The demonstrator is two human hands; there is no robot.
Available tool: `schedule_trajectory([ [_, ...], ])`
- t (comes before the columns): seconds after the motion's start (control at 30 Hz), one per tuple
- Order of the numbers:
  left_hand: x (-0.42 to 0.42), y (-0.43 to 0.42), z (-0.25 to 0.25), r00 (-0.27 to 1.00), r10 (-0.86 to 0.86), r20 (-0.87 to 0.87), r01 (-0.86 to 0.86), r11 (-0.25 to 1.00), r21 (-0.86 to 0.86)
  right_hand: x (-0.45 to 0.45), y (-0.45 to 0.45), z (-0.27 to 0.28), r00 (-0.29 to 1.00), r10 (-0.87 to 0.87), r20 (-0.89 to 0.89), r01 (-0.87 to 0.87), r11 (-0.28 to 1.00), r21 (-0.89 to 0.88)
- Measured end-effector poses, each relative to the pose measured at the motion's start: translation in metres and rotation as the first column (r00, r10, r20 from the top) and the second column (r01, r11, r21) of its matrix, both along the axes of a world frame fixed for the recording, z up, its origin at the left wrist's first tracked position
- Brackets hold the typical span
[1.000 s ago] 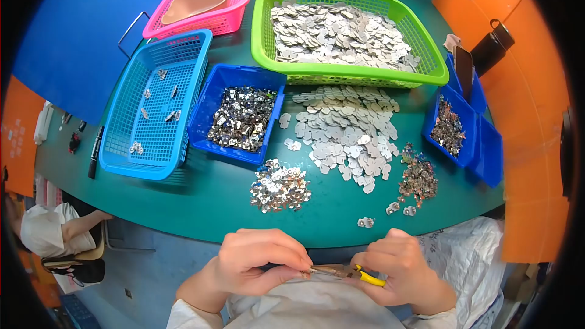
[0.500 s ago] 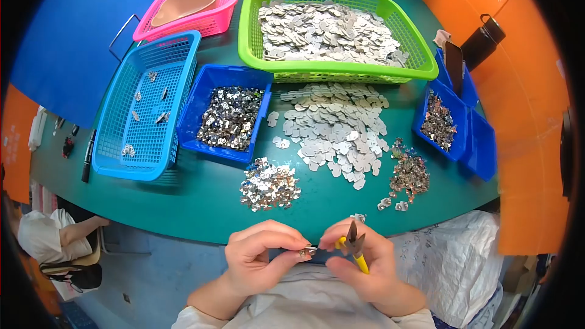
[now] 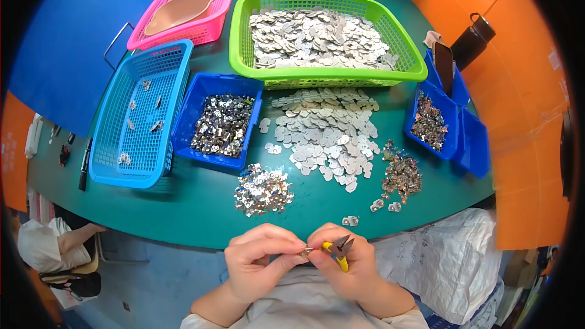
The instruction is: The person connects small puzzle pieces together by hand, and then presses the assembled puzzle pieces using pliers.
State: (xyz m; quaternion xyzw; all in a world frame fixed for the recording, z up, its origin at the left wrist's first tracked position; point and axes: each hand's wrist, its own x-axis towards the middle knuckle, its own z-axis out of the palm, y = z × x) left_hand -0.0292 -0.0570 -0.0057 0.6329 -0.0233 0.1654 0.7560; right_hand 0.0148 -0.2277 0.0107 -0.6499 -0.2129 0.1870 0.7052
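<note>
My left hand (image 3: 256, 263) is closed in a pinch on a small metal piece (image 3: 306, 252) in front of my body, below the table edge. Thumb and forefinger of my right hand (image 3: 359, 274) meet the same piece from the other side. Held within the right hand is a pair of yellow-handled pliers (image 3: 342, 250), jaws pointing up and to the right. Fingertips hide most of the metal piece. Close beyond the right hand, a few silvery pieces (image 3: 350, 221) lie at the table edge.
Loose flat metal plates (image 3: 332, 134) are heaped before a green basket (image 3: 329, 74) full of more. Shiny small parts (image 3: 263, 190) and coppery ones (image 3: 402, 175) form two piles. Blue bins (image 3: 181, 131), a light-blue basket (image 3: 125, 178) and a pink basket (image 3: 213, 33) stand around. Someone sits at far left.
My right hand has moved left, so its fingertips now meet the metal piece at my left hand. The pliers have tilted further right. The whole view has shifted slightly.
</note>
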Motion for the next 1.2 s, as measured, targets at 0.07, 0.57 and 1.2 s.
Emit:
schedule_trajectory([
  [0.07, -0.002, 0.0, 0.003, 0.999, -0.019, 0.03, 0.017, 0.999, 0.043, -0.001, 0.0, 0.0, 1.0, -0.009, 0.014, 0.009, 1.0, -0.004],
  [0.57, -0.006, -0.006, 0.006, 0.999, -0.041, 0.009, 0.041, 0.999, 0.009, -0.004, 0.005, -0.015, 0.93, -0.159, 0.333, 0.161, 0.987, 0.02],
  [1.2, -0.003, 0.007, 0.002, 0.998, -0.053, -0.039, 0.058, 0.986, 0.154, -0.006, -0.005, -0.017, 0.932, -0.103, 0.348, 0.091, 0.994, 0.053],
])
